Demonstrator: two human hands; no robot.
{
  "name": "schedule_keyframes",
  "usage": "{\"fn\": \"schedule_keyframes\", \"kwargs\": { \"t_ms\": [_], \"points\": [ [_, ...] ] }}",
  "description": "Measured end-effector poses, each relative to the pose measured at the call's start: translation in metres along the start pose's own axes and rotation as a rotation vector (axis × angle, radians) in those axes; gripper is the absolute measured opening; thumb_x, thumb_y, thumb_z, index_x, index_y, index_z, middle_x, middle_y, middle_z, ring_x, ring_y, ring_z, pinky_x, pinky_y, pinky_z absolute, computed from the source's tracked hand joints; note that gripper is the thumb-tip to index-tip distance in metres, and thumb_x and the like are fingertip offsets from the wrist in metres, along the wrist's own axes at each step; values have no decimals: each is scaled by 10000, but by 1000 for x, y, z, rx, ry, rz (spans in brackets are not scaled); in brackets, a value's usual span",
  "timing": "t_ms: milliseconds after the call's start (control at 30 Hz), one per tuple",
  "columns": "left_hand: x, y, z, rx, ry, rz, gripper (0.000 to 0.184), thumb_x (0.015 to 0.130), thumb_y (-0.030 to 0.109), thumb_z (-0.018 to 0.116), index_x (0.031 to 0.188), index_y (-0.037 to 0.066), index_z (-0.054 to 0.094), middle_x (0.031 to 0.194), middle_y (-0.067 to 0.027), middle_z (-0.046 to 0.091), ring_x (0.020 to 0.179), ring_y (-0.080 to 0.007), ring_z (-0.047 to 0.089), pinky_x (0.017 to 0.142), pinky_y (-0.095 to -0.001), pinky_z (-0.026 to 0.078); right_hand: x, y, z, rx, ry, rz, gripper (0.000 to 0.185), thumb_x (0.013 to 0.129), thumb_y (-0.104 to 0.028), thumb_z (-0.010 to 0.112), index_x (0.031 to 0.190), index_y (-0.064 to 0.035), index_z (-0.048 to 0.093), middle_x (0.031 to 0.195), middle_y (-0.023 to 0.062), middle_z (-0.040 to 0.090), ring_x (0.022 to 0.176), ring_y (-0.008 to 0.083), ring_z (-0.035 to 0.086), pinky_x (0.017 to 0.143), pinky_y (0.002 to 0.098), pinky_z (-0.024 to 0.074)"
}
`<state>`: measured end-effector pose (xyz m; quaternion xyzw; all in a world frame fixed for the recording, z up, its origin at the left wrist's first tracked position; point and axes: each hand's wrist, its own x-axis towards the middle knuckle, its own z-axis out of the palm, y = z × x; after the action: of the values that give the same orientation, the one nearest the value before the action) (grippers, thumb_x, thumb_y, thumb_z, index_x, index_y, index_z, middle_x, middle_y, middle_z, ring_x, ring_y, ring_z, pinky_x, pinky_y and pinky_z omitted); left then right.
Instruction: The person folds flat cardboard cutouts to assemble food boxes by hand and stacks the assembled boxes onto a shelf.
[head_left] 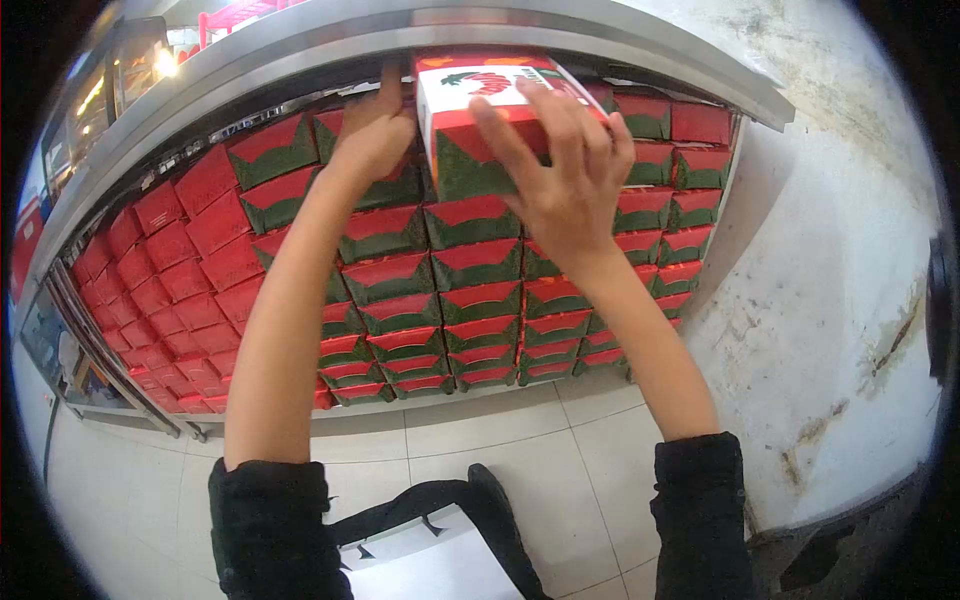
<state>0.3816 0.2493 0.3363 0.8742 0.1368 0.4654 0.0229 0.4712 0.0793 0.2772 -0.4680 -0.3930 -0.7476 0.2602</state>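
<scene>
A red, white and green cardboard box [475,160] with a fruit picture on its white top juts out from the upper row of a stack, just under the metal counter edge. My right hand [570,170] grips it from above, thumb to the left and fingers over the top and right side. Left of that box, my left hand [375,140] reaches in beside the stacked boxes [385,235]. Its index finger points up under the counter while the other fingers are bent. Nothing shows in my left hand, though part of its fingers is hidden.
A metal counter [600,25] overhangs the stacked red and green boxes. To the right is a stained white wall [820,270]. A white flat item [430,565] with dark tabs lies near my leg, above the tiled floor [480,430]. A glass case stands left.
</scene>
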Motion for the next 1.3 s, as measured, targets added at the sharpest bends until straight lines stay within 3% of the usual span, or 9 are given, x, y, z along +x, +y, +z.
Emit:
{"fn": "schedule_keyframes", "kwargs": {
  "t_ms": [167,300,367,633,700,733,867,1167,1300],
  "points": [
    [6,-30,-1,-63,-37,160,463,789,168,406,1202,-38,441,1196,-283,488,1129,-424,442,957,-433,355,-1,-10,31,-19,15,-40,644,694,-231,622,1302,-360,452,1416,-28,344,1298,193,307,1097,489,31],
    [-7,-25,-15,-539,-193,37,667,733,128,421,1371,-6,283,1376,-220,363,1290,-304,334,1045,-339,263,-1,-5,50,-81,-100,-95,647,750,-164,579,1345,-340,393,1440,-4,312,1329,226,274,1101,472,-34],
    [-14,-25,-18,-760,-173,148,743,758,216,528,1397,-5,221,1411,-209,306,1314,-308,288,1067,-345,234,-2,10,54,372,-180,-102,599,788,-127,523,1347,-293,386,1454,22,268,1333,202,270,1094,500,-31],
    [-8,-6,3,-311,59,140,1028,677,530,693,1387,-33,207,1407,-237,289,1314,-327,281,1069,-378,240,-4,30,47,725,-32,11,636,704,-94,676,1291,-173,444,1423,111,293,1291,300,314,1018,418,293],
    [-6,-7,9,-330,74,75,1020,677,535,688,1382,-35,219,1400,-244,297,1305,-341,295,1064,-385,251,-3,27,49,792,212,448,536,741,-137,684,1233,-74,480,1433,155,249,1267,291,335,951,405,344],
    [-6,-9,12,-338,83,77,1009,688,558,664,1376,-38,230,1377,-258,325,1290,-358,315,1055,-395,263,-1,21,49,827,264,632,422,808,-231,648,1127,18,526,1263,203,456,1131,275,467,866,395,395],
    [-4,-3,10,-171,101,52,994,721,651,555,1367,-40,247,1308,-285,402,1238,-394,374,1020,-430,300,6,17,55,955,19,769,421,862,-340,571,1037,44,562,767,173,612,801,338,579,771,392,435],
    [16,-1,2,6,19,-81,864,789,714,353,1240,-16,449,1131,-281,524,1086,-419,482,913,-449,345,17,49,68,535,-330,642,423,793,-407,572,986,-31,605,939,151,606,989,327,513,818,513,376],
    [25,-1,2,164,28,-110,867,786,731,321,1163,-28,506,1086,-277,542,1068,-425,490,910,-449,355,1,85,78,131,-80,869,536,709,-481,624,963,-8,632,1014,180,585,1008,364,510,875,530,360]
  ]
}}
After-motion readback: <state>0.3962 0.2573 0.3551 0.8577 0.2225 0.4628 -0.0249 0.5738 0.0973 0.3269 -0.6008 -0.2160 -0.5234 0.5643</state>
